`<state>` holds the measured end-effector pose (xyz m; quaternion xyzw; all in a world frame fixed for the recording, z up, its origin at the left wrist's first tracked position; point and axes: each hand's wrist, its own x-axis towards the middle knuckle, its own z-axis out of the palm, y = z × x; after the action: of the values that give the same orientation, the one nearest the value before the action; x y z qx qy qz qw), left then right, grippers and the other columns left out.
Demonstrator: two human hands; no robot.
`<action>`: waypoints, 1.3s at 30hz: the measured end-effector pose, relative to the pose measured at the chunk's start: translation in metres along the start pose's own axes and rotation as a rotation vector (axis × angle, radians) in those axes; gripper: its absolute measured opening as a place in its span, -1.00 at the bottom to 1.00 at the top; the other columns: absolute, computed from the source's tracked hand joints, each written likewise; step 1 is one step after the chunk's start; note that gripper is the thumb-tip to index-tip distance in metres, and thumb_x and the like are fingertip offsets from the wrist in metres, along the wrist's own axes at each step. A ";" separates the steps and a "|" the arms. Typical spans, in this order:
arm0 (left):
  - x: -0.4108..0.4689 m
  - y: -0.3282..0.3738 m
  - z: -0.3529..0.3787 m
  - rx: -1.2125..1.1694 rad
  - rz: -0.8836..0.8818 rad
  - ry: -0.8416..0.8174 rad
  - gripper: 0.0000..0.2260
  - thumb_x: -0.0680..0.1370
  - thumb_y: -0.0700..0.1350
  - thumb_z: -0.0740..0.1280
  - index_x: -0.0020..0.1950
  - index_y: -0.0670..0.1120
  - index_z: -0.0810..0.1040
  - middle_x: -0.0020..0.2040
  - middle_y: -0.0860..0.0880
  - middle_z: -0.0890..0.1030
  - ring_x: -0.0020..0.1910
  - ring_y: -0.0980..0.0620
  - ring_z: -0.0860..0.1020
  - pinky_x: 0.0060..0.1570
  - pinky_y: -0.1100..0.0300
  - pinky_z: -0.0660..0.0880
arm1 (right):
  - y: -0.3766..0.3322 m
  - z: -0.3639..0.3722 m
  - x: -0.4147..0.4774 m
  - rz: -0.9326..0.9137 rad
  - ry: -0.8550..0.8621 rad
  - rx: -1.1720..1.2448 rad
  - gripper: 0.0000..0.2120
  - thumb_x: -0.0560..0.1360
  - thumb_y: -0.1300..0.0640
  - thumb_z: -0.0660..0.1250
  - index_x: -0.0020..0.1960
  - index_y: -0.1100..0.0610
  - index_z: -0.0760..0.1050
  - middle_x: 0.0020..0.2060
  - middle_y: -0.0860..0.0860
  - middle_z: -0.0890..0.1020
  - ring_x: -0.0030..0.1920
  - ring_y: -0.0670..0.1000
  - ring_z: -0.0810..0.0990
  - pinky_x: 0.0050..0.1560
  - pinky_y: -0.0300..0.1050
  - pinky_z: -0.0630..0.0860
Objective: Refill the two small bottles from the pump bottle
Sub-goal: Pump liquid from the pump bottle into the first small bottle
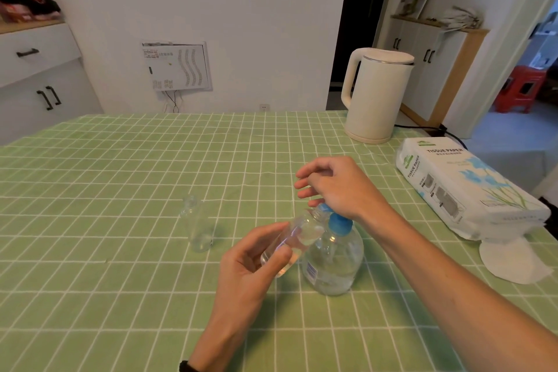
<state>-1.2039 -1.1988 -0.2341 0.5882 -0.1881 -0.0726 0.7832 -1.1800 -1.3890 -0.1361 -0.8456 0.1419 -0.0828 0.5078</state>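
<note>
Closest to me, my left fingers (pixel 262 234) curl round a small clear bottle (pixel 294 238), tilting its mouth up to the spout of the pump bottle (pixel 335 263), which stands on the green checked counter (pixel 120 175) just right of them. My right fingers (pixel 311 183) hang loose and spread, gripping nothing, while the palm behind them rests on the blue pump head (pixel 338 222). Left of my left fingers, apart from them, the second small bottle (pixel 197 226) stands upright.
</note>
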 end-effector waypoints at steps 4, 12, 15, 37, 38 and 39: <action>0.000 -0.002 -0.004 0.042 0.020 0.000 -0.65 0.44 -0.08 0.60 0.22 0.04 0.74 0.20 -0.05 0.77 0.21 -0.04 0.73 0.14 0.19 0.66 | 0.004 0.002 -0.001 0.029 -0.020 -0.019 -0.72 0.62 0.33 0.24 -0.03 0.07 0.68 -0.12 0.00 0.78 -0.12 -0.03 0.79 0.08 0.09 0.73; -0.001 -0.002 -0.004 0.065 0.066 0.016 -0.59 0.31 -0.02 0.63 0.16 0.09 0.76 0.16 -0.03 0.78 0.18 -0.03 0.74 0.22 0.00 0.67 | -0.001 0.000 -0.003 -0.008 -0.009 -0.047 -0.76 0.65 0.26 0.26 -0.01 0.04 0.67 -0.12 -0.03 0.78 -0.13 -0.06 0.78 0.07 0.06 0.73; 0.001 -0.003 -0.003 0.055 0.080 0.038 -0.57 0.28 -0.04 0.65 0.15 0.08 0.76 0.15 -0.05 0.78 0.20 -0.07 0.73 0.27 -0.19 0.62 | -0.004 -0.001 -0.003 -0.031 0.005 -0.054 -0.78 0.65 0.24 0.26 0.01 0.04 0.67 -0.12 -0.05 0.77 -0.14 -0.07 0.78 0.04 0.05 0.74; 0.000 -0.001 0.000 0.081 0.082 0.047 -0.58 0.28 -0.03 0.64 0.14 0.13 0.76 0.14 -0.01 0.79 0.16 -0.01 0.75 0.22 0.02 0.68 | -0.004 -0.001 -0.001 -0.055 0.000 -0.091 -0.78 0.65 0.21 0.27 -0.02 -0.01 0.65 -0.13 -0.07 0.77 -0.16 -0.09 0.77 -0.03 -0.03 0.72; 0.001 -0.001 0.000 0.078 0.084 0.043 -0.58 0.29 -0.03 0.64 0.14 0.14 0.76 0.13 0.00 0.79 0.15 0.00 0.76 0.20 0.05 0.68 | -0.004 -0.001 0.000 -0.055 -0.006 -0.084 -0.78 0.65 0.21 0.27 -0.03 -0.01 0.65 -0.13 -0.07 0.78 -0.16 -0.09 0.78 -0.02 -0.03 0.72; 0.001 0.000 0.001 0.077 0.083 0.041 -0.59 0.29 -0.02 0.63 0.13 0.16 0.77 0.13 0.01 0.80 0.15 0.01 0.76 0.18 0.08 0.69 | -0.003 -0.001 0.000 -0.052 -0.010 -0.073 -0.78 0.65 0.22 0.27 -0.02 0.00 0.66 -0.13 -0.07 0.78 -0.16 -0.09 0.78 -0.01 -0.02 0.73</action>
<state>-1.2033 -1.2000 -0.2340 0.6109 -0.1990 -0.0207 0.7660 -1.1793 -1.3885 -0.1333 -0.8675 0.1203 -0.0866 0.4748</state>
